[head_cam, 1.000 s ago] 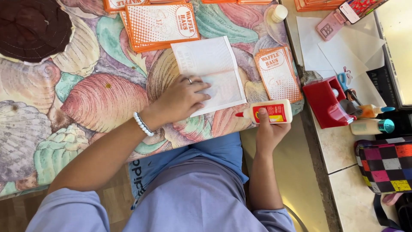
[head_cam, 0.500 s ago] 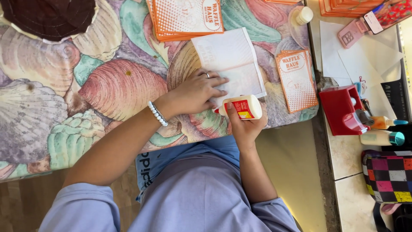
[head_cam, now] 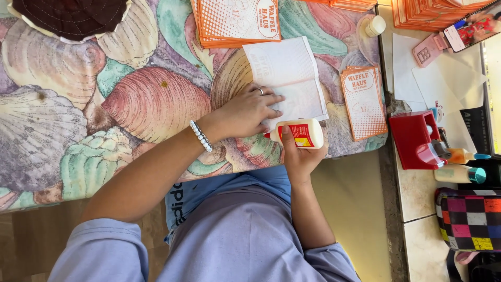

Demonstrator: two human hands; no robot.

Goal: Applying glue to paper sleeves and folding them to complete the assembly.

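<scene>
My left hand (head_cam: 249,110), with a ring and a white bead bracelet, presses flat on the near edge of an unfolded white paper bag (head_cam: 287,73) lying on the shell-patterned tablecloth (head_cam: 130,104). My right hand (head_cam: 298,154) grips a white glue bottle (head_cam: 301,133) with a red and yellow label, held sideways with its red tip pointing left at the bag's near edge, right beside my left fingers.
A stack of orange printed bags (head_cam: 237,21) lies beyond the white bag, and a smaller stack (head_cam: 364,102) to its right. A red dispenser (head_cam: 417,141), bottles, a pink phone stand (head_cam: 433,47) and a checkered pouch (head_cam: 469,219) stand on the right counter. A dark quilted mat (head_cam: 73,15) sits far left.
My right hand has brought the glue bottle leftward, from the table's right edge to the near edge of the white bag. My left hand stays pressed on the bag.
</scene>
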